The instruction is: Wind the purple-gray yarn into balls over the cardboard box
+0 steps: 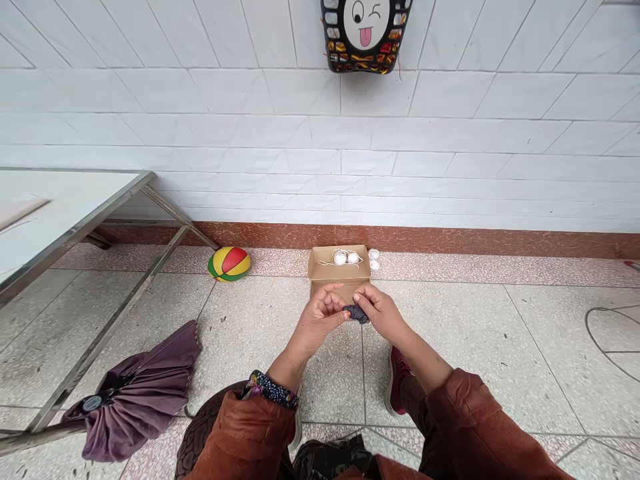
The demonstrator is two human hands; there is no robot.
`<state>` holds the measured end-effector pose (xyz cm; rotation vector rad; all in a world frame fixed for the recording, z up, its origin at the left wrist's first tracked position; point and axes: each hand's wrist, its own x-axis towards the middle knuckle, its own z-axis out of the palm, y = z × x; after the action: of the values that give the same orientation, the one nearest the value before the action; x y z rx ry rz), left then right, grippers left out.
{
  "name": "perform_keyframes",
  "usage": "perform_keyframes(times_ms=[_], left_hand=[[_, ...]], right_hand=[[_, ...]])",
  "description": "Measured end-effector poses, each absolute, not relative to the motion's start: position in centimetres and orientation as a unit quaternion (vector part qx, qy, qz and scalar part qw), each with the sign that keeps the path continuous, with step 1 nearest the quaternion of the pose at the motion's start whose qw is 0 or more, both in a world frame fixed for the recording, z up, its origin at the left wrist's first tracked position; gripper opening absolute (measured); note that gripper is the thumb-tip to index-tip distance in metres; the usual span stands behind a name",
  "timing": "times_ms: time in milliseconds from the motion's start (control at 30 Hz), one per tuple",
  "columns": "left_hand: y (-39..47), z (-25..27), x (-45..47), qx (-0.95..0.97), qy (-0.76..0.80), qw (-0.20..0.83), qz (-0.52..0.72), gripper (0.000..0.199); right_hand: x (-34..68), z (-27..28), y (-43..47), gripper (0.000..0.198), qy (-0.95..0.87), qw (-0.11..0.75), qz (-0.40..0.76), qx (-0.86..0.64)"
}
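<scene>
Between my hands is a small dark grey wound bundle (356,314) that looks like yarn or cord. My left hand (320,312) pinches its left end with the thumb, while the other fingers curl loosely above. On the other side, my right hand (379,312) grips the bundle from above with thumb and fingers. Just beyond the hands, an open cardboard box (320,270) stands on the floor, its near part partly hidden by my fingers. Two white balls of thread (347,257) with loose strands are in it. More white balls (374,260) lie against its right side.
A colourful ball (229,264) rests near the wall at left. A folded purple umbrella (145,393) lies beside the metal-framed table (125,190). On the wall hangs a black basket (334,40). A thin wire loop (595,333) is on the floor at right.
</scene>
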<state>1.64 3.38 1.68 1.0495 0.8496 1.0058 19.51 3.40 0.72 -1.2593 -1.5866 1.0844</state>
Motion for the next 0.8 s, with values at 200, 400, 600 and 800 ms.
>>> perform_keyframes(times_ms=[200, 400, 600, 800], left_hand=[[2.9, 1.0, 2.5, 0.495, 0.38, 0.669, 0.404, 0.034], [2.6, 0.5, 3.0, 0.502, 0.389, 0.653, 0.414, 0.033], [2.5, 1.0, 3.0, 0.508, 0.38, 0.657, 0.407, 0.03], [2.5, 0.9, 3.2, 0.483, 0.37, 0.672, 0.423, 0.034]], right_hand=[[19.5, 0.5, 3.7, 0.029, -0.566, 0.459, 0.431, -0.532], [19.6, 0.3, 3.7, 0.026, -0.567, 0.47, 0.412, -0.537], [19.6, 0.4, 3.8, 0.031, -0.546, 0.472, 0.468, -0.51], [19.3, -0.3, 3.7, 0.029, -0.54, 0.466, 0.472, -0.519]])
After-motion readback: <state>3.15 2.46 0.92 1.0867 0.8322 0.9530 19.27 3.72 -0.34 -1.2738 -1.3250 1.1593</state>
